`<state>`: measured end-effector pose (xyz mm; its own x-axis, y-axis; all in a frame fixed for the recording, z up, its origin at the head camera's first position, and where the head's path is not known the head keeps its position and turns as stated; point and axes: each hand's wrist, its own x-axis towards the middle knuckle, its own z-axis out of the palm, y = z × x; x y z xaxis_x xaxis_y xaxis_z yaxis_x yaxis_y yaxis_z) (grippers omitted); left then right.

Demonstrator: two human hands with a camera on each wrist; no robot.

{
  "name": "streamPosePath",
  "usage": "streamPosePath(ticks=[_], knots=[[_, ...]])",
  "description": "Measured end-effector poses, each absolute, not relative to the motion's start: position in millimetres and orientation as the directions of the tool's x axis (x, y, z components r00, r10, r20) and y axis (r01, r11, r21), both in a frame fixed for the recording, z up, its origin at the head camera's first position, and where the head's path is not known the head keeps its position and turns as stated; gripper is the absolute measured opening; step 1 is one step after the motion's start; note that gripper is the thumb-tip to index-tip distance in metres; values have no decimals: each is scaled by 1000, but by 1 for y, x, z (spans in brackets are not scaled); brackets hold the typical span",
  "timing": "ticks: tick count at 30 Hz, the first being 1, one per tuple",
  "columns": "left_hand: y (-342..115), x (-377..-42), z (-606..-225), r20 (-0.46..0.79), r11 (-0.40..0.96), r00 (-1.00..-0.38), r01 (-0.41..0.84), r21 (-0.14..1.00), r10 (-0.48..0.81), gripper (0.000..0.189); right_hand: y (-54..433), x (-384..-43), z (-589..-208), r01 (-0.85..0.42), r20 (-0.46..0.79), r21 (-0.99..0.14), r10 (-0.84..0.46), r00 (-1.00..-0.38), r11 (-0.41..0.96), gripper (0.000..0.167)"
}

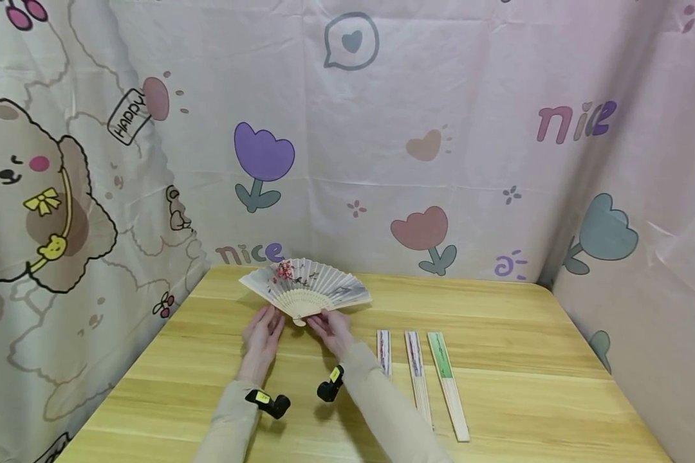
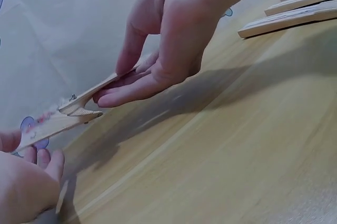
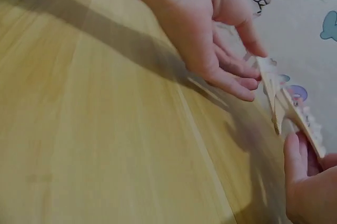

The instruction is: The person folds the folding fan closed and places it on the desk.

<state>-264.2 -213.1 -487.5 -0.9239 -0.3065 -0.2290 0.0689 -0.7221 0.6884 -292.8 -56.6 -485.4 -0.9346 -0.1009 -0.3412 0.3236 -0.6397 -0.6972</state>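
An open folding fan [image 1: 307, 297] with white leaf, red blossoms and pale ribs is spread above the table's far part, its pivot towards me. My left hand [image 1: 262, 331] pinches the left outer stick between thumb and fingers. On the opposite side, my right hand [image 1: 333, 329] grips the right outer stick close to the pivot. The left wrist view shows the fan's wooden sticks [image 2: 55, 126] edge-on over the table, a shadow beneath. Seen from the right wrist, the sticks [image 3: 300, 116] meet at the pivot between both hands; most of the leaf is hidden there.
Three closed folding fans lie side by side right of my right arm: one with a red-purple print [image 1: 384, 347], one purplish [image 1: 415, 360], one green [image 1: 447, 376]. A printed curtain [image 1: 347, 161] hangs behind the wooden table [image 1: 527, 360]. Black cameras [image 1: 269, 404] sit on both wrists.
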Motion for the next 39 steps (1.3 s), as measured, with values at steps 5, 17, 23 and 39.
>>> streamPosePath(ticks=[5, 17, 23, 39], knots=[[-209, -264, -488, -150, -661, -955, 58, 748, -254, 65, -47, -288, -485, 346, -325, -739, -144, -935, -578, 38], [-187, -255, -480, -46, -637, -964, 137, 758, -261, 11, -26, -273, -479, 289, -273, -783, -114, -955, -551, 31], [-174, -250, -473, -4, -613, -970, 150, 776, -242, 19, -15, -262, -473, 236, -220, -798, -96, -971, -555, 24], [-156, -237, -461, 131, -645, -985, 175, 744, -116, 25, 15, -241, -462, 139, -83, -851, -132, -988, -506, 22]])
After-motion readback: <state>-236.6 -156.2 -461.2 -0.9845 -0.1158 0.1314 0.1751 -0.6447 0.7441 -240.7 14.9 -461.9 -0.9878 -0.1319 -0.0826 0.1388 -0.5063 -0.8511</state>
